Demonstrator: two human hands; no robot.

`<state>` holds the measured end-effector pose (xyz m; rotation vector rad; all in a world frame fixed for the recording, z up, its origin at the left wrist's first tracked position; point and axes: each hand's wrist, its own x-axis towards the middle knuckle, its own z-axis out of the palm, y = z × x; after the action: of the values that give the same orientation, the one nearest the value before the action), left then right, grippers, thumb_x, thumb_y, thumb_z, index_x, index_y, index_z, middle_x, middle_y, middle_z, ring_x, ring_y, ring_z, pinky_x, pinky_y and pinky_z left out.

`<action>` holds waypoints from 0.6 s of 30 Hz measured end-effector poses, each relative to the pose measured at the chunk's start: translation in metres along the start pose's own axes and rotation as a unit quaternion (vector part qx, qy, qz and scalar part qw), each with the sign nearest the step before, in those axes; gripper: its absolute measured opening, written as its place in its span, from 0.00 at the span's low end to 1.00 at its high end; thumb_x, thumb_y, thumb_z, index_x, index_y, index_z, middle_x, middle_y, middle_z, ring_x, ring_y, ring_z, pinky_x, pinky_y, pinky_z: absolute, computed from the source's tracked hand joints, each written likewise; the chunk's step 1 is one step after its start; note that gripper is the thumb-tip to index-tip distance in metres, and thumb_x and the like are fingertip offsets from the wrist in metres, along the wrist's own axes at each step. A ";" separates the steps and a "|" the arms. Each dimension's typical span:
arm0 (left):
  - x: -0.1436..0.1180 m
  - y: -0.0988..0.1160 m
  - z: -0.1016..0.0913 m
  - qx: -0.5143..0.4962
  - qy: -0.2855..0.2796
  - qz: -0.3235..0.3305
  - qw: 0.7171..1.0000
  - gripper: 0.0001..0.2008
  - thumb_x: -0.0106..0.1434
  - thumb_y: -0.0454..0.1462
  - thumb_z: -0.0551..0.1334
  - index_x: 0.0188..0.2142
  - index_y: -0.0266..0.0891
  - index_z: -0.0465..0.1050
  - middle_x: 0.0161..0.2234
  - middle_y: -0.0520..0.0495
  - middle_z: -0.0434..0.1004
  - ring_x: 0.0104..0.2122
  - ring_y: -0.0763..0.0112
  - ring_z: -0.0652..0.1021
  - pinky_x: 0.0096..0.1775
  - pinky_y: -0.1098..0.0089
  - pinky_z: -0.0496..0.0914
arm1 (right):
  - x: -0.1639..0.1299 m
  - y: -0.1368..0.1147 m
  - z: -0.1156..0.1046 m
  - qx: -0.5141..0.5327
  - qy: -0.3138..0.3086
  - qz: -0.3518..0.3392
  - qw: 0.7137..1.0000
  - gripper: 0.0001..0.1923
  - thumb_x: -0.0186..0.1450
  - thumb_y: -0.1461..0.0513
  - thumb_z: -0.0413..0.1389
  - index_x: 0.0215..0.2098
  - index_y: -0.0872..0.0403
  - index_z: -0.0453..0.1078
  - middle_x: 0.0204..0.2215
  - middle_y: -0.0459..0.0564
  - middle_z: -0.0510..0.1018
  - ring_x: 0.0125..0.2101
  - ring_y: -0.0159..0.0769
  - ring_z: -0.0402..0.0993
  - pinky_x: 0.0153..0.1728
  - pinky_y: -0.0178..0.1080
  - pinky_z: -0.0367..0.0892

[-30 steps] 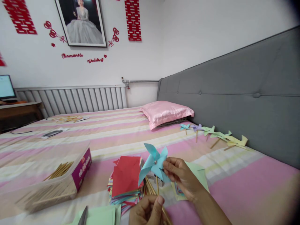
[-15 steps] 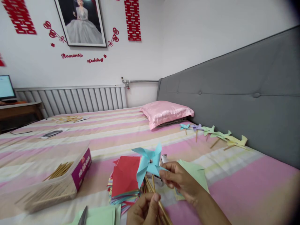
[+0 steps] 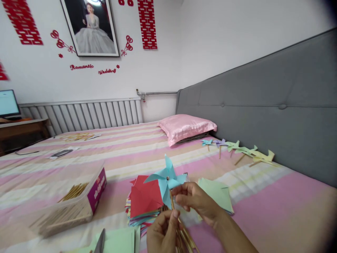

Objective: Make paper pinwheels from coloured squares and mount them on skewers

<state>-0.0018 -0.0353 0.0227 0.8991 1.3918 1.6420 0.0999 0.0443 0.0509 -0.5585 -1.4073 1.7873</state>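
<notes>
A light blue paper pinwheel (image 3: 168, 177) stands upright on a thin wooden stick (image 3: 172, 203), a small pin at its centre. My left hand (image 3: 163, 230) pinches that stick below the blades. Just right of the stick, my right hand (image 3: 197, 202) has curved fingers with a gap between thumb and forefinger; nothing shows in them. Behind my left hand lies a bundle of wooden sticks (image 3: 185, 237), partly hidden. To its left is a stack of coloured paper with a red sheet (image 3: 144, 196) on top. Light green paper (image 3: 217, 193) rests beyond my right hand.
At left is a clear plastic box (image 3: 97, 189) of sticks with a purple label. Scissors (image 3: 100, 241) lie on green paper (image 3: 123, 239) at the front. Several finished pinwheels (image 3: 233, 146) line the grey headboard (image 3: 252, 88), near a pink pillow (image 3: 186, 128).
The pinwheel's blades have turned. My right hand has come off the blade tip and shifted slightly left, towards the stick. My left hand still holds the stick.
</notes>
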 end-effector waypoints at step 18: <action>-0.027 0.020 0.006 0.181 0.044 0.162 0.969 0.15 0.44 0.47 0.66 0.25 0.38 0.74 0.13 0.53 0.69 0.14 0.73 0.67 0.19 0.74 0.61 | -0.049 0.034 0.014 -0.128 0.413 -0.167 0.886 0.18 0.57 0.48 0.53 0.25 0.54 0.67 0.18 0.45 0.68 0.14 0.27 0.55 0.15 0.32 0.52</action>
<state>0.0129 -0.0587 0.0422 1.3370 1.7108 1.7079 0.1081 -0.0056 0.0170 -0.9981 -1.0318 0.8965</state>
